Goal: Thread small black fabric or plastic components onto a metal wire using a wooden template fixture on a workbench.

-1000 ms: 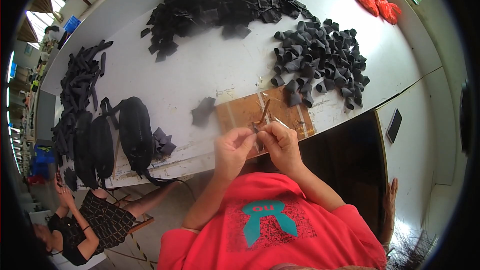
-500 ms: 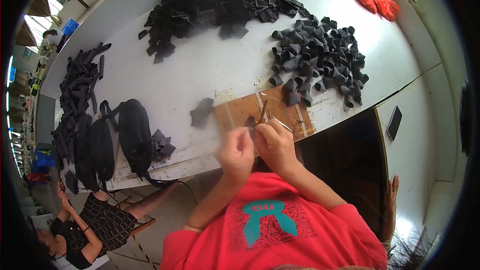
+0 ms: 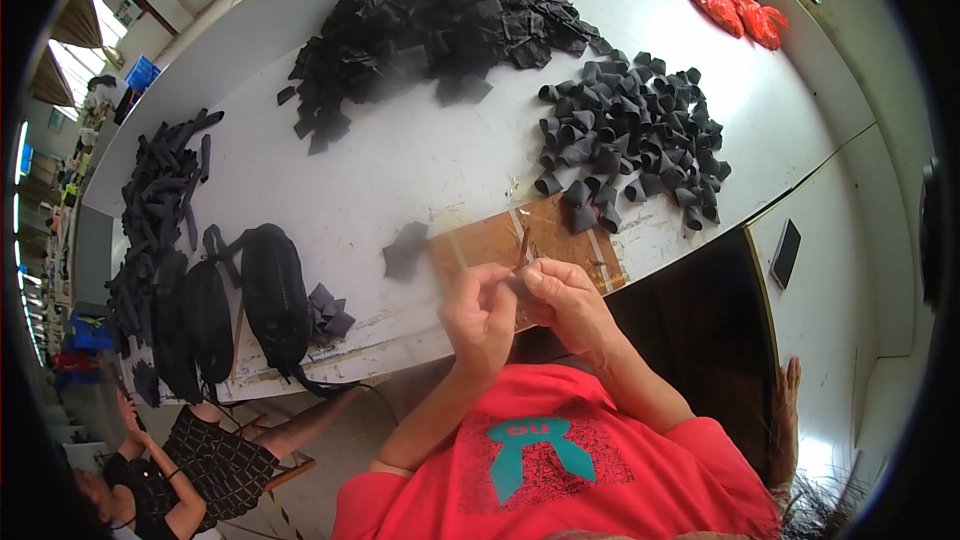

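Note:
My left hand [image 3: 478,318] and my right hand [image 3: 575,308] meet over the near edge of a brown board [image 3: 465,248]. Fingertips of both pinch a small dark fabric piece [image 3: 519,287], mostly hidden by the fingers. Just beyond them a thin brown peg [image 3: 525,243] sticks up from the board. Left of the board lies a flat dark grey fabric piece [image 3: 405,251]. To the right, partly over the board's far corner, spreads a heap of curled dark grey fabric pieces [image 3: 640,130].
A large heap of flat black pieces [image 3: 430,25] covers the far table. Rolled dark strips [image 3: 160,190] and black padded pouches [image 3: 272,280] lie left. Red plastic bags [image 3: 715,6] sit far right, a phone [image 3: 786,253] at right. A seated person [image 3: 165,480] is lower left.
My fingers have come together on the small piece, and my right hand has turned, its thumb now on top. The slim light-coloured tool seen by my right hand no longer shows. The view shifted slightly.

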Available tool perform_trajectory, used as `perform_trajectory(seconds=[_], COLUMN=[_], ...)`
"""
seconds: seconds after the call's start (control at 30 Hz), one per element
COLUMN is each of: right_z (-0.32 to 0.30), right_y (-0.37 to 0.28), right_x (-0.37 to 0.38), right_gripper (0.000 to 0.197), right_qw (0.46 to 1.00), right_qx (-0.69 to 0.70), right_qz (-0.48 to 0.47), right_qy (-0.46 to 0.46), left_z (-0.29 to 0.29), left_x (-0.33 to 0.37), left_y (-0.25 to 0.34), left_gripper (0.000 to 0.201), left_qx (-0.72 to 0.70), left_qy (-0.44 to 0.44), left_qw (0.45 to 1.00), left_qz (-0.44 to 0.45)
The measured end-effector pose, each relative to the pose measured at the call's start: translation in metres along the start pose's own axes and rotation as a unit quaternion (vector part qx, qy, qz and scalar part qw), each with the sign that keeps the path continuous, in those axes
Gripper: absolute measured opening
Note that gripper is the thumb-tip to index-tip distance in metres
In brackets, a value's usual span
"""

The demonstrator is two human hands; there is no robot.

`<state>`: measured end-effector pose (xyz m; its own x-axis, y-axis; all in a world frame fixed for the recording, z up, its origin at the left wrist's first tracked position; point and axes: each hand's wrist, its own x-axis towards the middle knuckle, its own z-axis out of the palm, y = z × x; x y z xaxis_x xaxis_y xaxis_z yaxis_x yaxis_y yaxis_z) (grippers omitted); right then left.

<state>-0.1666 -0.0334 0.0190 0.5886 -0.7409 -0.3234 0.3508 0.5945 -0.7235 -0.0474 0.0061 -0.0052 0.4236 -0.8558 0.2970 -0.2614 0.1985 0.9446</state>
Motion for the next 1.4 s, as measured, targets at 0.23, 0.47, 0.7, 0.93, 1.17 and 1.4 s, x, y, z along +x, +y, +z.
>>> perform_trajectory(seconds=[0.23, 0.47, 0.7, 0.93, 1.17, 1.4], right_z=[0.008, -0.02, -0.025, 0.009, 0.01, -0.03], right_y=[-0.064, -0.037, -0.025, -0.038, -0.035, 0.01], right_x=[0.025, 0.041, 0.024, 0.01, 0.018, 0.034], right_gripper=[0.028, 0.026, 0.016, 0.027, 0.016, 0.008], right_qw=[0.979, 0.971, 0.832, 0.772, 0.759, 0.752], right_qx=[-0.18, -0.211, -0.42, -0.488, -0.495, -0.529], right_qz=[-0.083, -0.094, -0.319, -0.394, -0.401, -0.372], right_qy=[-0.045, -0.056, 0.174, 0.099, 0.134, 0.131], left_z=[-0.012, 0.002, -0.008, -0.006, -0.013, -0.014], left_x=[0.057, 0.039, 0.066, 0.056, 0.049, 0.045], left_y=[0.032, 0.011, 0.04, 0.031, 0.01, -0.002], left_gripper=[0.013, 0.018, 0.029, 0.01, 0.009, 0.011], left_qx=[-0.694, -0.366, 0.003, -0.17, -0.332, -0.297], left_qy=[-0.208, -0.07, -0.161, -0.096, -0.051, -0.038], left_qw=[0.592, 0.894, 0.978, 0.981, 0.938, 0.946], left_qz=[-0.353, -0.247, 0.133, 0.01, -0.089, -0.121])
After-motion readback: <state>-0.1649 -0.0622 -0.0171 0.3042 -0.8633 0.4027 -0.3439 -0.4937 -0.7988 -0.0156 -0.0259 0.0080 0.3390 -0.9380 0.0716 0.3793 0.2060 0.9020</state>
